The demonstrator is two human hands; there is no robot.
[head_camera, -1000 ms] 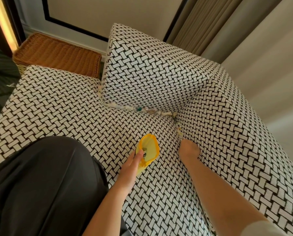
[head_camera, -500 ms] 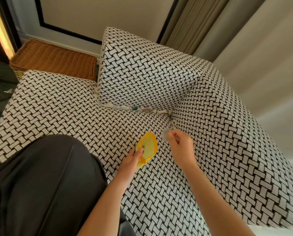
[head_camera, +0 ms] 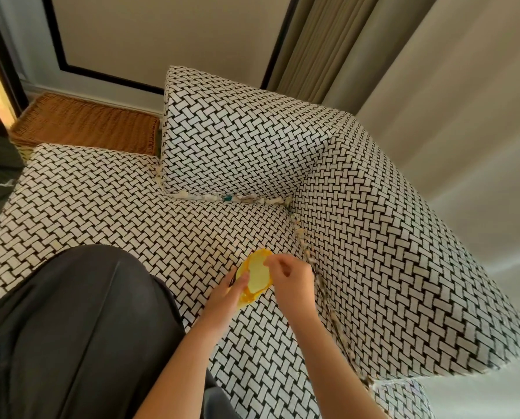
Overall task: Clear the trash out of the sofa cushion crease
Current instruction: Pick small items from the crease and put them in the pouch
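Right hand (head_camera: 292,278) has moved from the crease (head_camera: 304,251) to over the yellow bag (head_camera: 257,275), fingers curled; whether pinching anything, unclear. Left hand (head_camera: 228,300) grips it.

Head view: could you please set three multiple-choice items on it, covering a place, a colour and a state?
1. Where is the trash? A. in the crease of the sofa B. on a table C. in a drawer
2. What colour is the bag? A. blue B. yellow C. green
3. What is the left hand doing? A. gripping the bag B. lying flat C. pointing upward

Answers: A, scraps line the seam under the backrest; B, its open mouth shows yellow; A, it clasps the bag's side.
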